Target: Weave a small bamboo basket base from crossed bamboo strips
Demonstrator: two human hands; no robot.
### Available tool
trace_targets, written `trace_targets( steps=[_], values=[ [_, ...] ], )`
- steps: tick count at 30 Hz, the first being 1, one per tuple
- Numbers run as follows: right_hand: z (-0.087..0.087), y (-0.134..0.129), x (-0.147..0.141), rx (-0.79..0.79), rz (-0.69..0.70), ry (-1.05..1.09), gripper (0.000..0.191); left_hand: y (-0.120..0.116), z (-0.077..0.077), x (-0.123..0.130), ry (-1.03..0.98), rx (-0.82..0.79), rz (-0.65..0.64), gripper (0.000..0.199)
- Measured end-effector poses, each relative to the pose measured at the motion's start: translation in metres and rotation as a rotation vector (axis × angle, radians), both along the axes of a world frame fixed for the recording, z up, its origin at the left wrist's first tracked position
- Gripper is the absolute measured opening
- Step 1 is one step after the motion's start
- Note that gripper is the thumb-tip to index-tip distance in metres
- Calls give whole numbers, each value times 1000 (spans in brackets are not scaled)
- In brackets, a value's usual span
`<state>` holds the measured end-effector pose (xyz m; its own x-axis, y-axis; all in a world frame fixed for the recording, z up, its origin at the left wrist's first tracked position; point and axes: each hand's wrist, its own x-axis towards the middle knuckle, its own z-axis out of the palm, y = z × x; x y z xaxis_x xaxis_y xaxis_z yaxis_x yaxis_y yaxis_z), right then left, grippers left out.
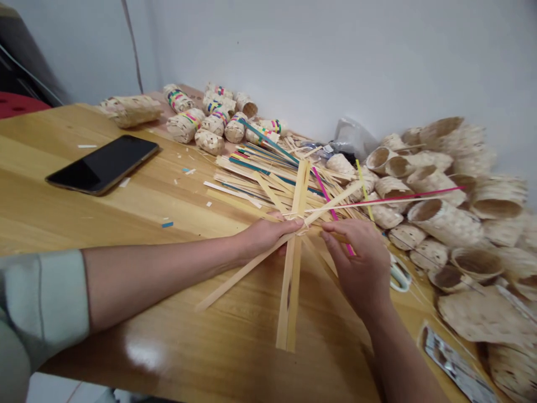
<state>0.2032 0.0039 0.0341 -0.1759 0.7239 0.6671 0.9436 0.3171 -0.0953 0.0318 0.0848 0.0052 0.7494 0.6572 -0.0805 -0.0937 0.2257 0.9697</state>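
A star-shaped bundle of flat pale strips is held above the wooden table, its strips crossing at a woven centre. My left hand pinches that centre from the left, thumb on top and fingers partly hidden beneath. Just right of the centre, my right hand has its thumb and index finger close together at a thin strip; the fingertips are partly blurred. A long thin white strip runs from the centre to the right. A magenta strip and a yellow strip show behind the right hand.
Loose coloured strips lie behind the hands. Small woven tubes stand at the back, and a large heap of plain woven tubes fills the right. A black phone rests at left. Scissors and a packet lie at right.
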Motion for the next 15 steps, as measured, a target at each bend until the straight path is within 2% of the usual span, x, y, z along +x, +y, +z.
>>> trace_targets(
  steps=[4, 9, 15],
  values=[
    [-1, 1, -1, -94, 31, -8, 6, -4, 2, 3, 19, -33, 10, 46],
    [-2, 1, -4, -160, 33, 148, 4, -5, -1, 5, -62, -74, -19, 35],
    [-5, 1, -7, -252, 29, 301, 6, -5, -3, 3, -33, -35, -60, 42]
  ],
)
